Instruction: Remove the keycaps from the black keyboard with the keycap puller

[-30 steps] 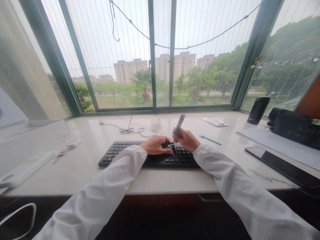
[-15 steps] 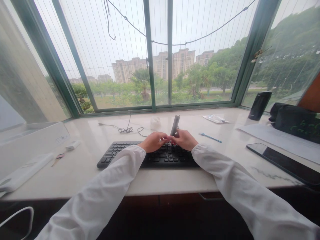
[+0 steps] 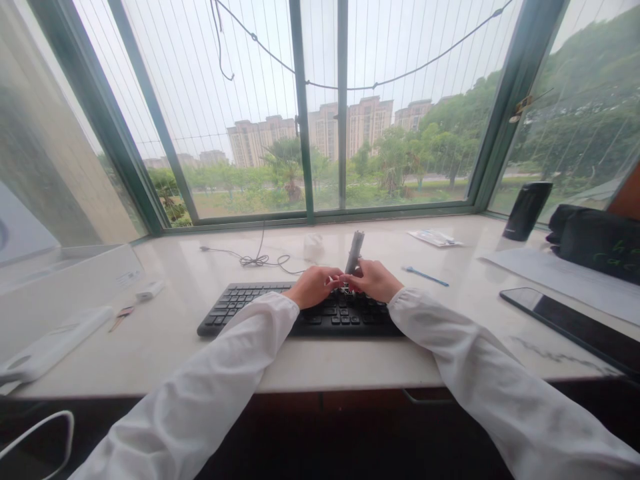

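A black keyboard (image 3: 260, 308) lies on the pale counter (image 3: 165, 333) in front of the window. Both my hands meet above its right half. My right hand (image 3: 376, 280) is closed round a slim grey stick-shaped tool (image 3: 355, 251) that points up and slightly right. My left hand (image 3: 315, 287) is closed, its fingertips pinching at the tool's lower end, where a small metal part (image 3: 345, 289) shows between the two hands. What that part is I cannot make out. White sleeves cover both arms.
A coiled cable (image 3: 260, 260) and a small white object (image 3: 313, 245) lie behind the keyboard. A blue pen (image 3: 424, 276) and a packet (image 3: 434, 237) sit to the right. Further right are a black tablet (image 3: 565, 320), a black cylinder (image 3: 527, 210) and a black bag (image 3: 597, 243). White cases (image 3: 50, 343) lie left.
My left hand lifted off the keys and joined my right hand at the tool's lower end. The tool dropped a little and stands more upright.
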Tool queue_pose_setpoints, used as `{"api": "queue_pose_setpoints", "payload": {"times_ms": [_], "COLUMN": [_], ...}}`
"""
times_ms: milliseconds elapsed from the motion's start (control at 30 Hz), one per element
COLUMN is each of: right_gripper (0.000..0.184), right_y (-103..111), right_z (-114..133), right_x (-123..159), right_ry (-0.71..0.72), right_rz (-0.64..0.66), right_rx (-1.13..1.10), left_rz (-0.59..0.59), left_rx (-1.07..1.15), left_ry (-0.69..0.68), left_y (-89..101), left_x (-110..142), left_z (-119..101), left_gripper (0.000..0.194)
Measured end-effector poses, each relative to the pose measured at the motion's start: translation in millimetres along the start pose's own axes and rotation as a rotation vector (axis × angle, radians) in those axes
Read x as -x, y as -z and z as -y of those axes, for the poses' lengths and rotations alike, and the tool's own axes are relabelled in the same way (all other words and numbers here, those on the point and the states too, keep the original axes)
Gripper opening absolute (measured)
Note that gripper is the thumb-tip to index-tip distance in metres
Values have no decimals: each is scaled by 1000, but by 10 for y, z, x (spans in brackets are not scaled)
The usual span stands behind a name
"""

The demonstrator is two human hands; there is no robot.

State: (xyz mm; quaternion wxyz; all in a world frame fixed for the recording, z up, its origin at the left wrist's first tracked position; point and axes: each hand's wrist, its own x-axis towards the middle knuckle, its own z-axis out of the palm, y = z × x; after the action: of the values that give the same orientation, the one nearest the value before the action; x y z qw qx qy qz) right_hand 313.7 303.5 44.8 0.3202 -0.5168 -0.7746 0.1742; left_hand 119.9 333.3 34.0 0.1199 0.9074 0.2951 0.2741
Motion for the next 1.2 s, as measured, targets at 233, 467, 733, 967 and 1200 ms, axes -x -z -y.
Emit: {"api": "queue_pose_setpoints", "payload": {"times_ms": [233,467,733,967,1200], "right_gripper": [13,12,12,15,15], "right_y": [-36,-78,-69,-96,-95], "right_z": [-129,-93,-55,-73,-94], "right_x": [-29,-29,-21,-29,-30], "right_ry": [-1,-2,83,117,191], "right_rz": [142,124,83,62,89], "right_rx": [-299,-273,-84,-38,-40], "left_rz": [19,48,88,116,164], "left_rx": [-49,-153,-254,-270,-49], "left_ry": [-29,-60,-33,-28,-41], "left_y": [34,96,144,208,189], "left_x": [-16,-20,4,20,-2], "left_z": [51,67,45,27,66], "left_gripper": [20,23,24,26,26]}}
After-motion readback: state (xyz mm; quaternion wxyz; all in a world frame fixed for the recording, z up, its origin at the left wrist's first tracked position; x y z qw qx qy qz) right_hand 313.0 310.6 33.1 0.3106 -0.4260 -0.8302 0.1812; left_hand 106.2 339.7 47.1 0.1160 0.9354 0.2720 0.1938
